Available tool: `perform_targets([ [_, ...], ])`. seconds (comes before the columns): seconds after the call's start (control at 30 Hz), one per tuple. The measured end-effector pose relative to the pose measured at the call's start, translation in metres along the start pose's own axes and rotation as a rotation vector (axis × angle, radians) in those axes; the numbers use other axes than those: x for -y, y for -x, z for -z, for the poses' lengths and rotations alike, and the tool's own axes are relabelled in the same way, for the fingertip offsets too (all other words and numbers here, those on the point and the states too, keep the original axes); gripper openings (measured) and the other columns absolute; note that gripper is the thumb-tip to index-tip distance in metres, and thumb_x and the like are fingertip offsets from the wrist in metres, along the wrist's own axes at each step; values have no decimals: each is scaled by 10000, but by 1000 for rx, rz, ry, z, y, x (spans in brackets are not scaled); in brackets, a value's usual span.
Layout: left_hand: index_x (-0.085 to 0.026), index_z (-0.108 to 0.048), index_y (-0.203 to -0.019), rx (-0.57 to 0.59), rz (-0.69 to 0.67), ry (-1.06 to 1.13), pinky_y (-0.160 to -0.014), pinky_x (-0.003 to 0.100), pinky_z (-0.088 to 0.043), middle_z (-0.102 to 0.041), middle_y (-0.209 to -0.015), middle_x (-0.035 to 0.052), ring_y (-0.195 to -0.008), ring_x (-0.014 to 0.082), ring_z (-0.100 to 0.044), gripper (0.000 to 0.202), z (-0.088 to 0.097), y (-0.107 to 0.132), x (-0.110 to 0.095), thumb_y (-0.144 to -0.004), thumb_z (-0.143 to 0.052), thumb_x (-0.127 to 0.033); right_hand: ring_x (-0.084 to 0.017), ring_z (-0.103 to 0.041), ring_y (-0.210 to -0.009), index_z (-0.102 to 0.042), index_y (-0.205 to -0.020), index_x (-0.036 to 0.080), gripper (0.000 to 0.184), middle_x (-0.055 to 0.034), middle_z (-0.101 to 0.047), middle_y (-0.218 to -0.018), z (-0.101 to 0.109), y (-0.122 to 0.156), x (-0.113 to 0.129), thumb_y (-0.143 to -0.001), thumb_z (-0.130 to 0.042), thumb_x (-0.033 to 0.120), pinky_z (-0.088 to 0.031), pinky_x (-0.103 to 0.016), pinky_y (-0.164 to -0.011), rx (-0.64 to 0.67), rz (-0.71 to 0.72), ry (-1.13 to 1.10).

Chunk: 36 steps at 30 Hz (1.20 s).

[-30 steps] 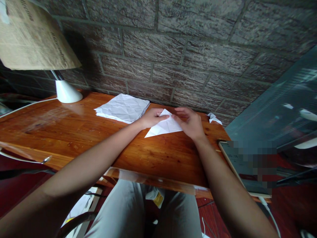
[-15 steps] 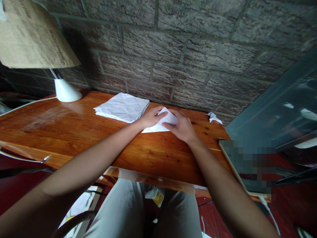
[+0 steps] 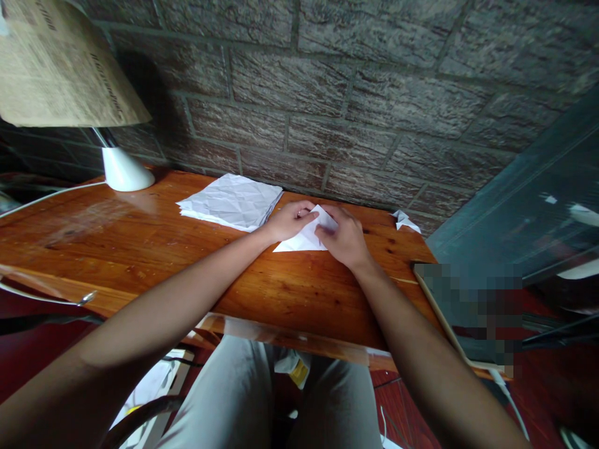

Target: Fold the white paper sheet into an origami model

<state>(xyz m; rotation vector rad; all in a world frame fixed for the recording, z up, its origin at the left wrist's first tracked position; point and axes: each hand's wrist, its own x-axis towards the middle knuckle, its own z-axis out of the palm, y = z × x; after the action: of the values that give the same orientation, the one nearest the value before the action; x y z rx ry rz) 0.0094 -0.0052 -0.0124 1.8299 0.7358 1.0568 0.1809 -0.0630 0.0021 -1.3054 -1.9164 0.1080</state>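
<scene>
Both hands work one folded paper [image 3: 299, 242], white, lying flat on the wooden counter [image 3: 140, 249] near its back edge, close to the brick wall [image 3: 374, 93]. Left hand [image 3: 289, 222] sits at the paper's upper left, thumb and fingers closed in a pinch on its top edge. Right hand [image 3: 345, 237] lies over the paper's right part, fingers bent, tips pressing down on the sheet, not wrapped around it. A pointed corner of the paper sticks out toward the person, below the left hand. Just left of the left hand is a stack of creased white sheets [image 3: 229, 202], flat on the counter, its right edge near the wrist, touching or not I cannot tell. Small crumpled white scrap [image 3: 405, 221] at the counter's back right corner, apart from the right hand. White lamp base [image 3: 122, 171] at back left with a paper-covered shade [image 3: 60, 68] above and a white cord [image 3: 47, 196] running off left. Dark flat board [image 3: 444, 299], partly blurred, rests on the counter's right edge. Person's grey-trousered legs [image 3: 234, 399] below the counter.
</scene>
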Motion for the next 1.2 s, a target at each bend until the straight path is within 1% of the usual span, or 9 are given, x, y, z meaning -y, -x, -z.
perform_targets([
  [0.1, -166, -653, -900, -29, 28, 61, -572, 237, -384, -674, -690, -10, -579, 115, -542, 292, 1, 0, 0, -793, -695, -435, -271, -710, -1073, -659, -1211, 204, 444, -97, -739, -1211, 1, 0, 2, -768, -624, 215, -534, -418, -1002, -22, -24, -58],
  [0.23, -167, -678, -899, -61, 43, 73, -589, 242, -400, -708, -722, 1, -600, 124, -573, 314, 1, 1, -2, -744, -743, -432, -262, -724, -1025, -664, -1156, 219, 399, -77, -759, -1154, 2, 0, 4, -759, -629, 223, -552, -406, -963, -45, -45, -92],
  [0.43, -167, -716, -837, -149, 40, 44, -624, 255, -432, -720, -753, 22, -669, 147, -602, 314, -2, 1, -5, -769, -721, -474, -251, -730, -1002, -692, -1113, 236, 357, -53, -775, -1108, 2, 1, 4, -762, -624, 226, -554, -395, -960, -31, -20, -76],
  [0.67, -169, -709, -787, -177, 20, 39, -606, 261, -422, -693, -726, 24, -656, 145, -567, 322, -3, 2, -6, -802, -694, -491, -252, -731, -994, -708, -1122, 228, 364, -54, -776, -1109, 4, 1, 5, -766, -633, 220, -552, -395, -952, -11, -1, -65],
  [0.8, -179, -715, -793, -200, 35, 44, -643, 264, -443, -694, -751, 24, -711, 157, -587, 309, -3, 2, -6, -800, -702, -487, -249, -730, -998, -715, -1137, 246, 364, -43, -777, -1115, 3, 1, 5, -779, -650, 231, -548, -389, -956, -6, -1, -55],
  [1.03, -168, -719, -809, -209, 45, 98, -665, 268, -445, -700, -782, 30, -721, 152, -583, 317, -2, 0, -3, -790, -717, -484, -268, -724, -1048, -730, -1174, 217, 392, -79, -763, -1171, 3, 0, 5, -786, -671, 216, -536, -403, -982, 7, 10, -24],
  [1.2, -162, -720, -816, -212, 51, 100, -662, 264, -431, -690, -770, 22, -706, 143, -570, 357, -3, 0, -1, -775, -729, -517, -260, -724, -1060, -738, -1149, 219, 367, -77, -764, -1172, 0, 0, 3, -786, -682, 197, -541, -409, -982, -6, 59, -2],
])
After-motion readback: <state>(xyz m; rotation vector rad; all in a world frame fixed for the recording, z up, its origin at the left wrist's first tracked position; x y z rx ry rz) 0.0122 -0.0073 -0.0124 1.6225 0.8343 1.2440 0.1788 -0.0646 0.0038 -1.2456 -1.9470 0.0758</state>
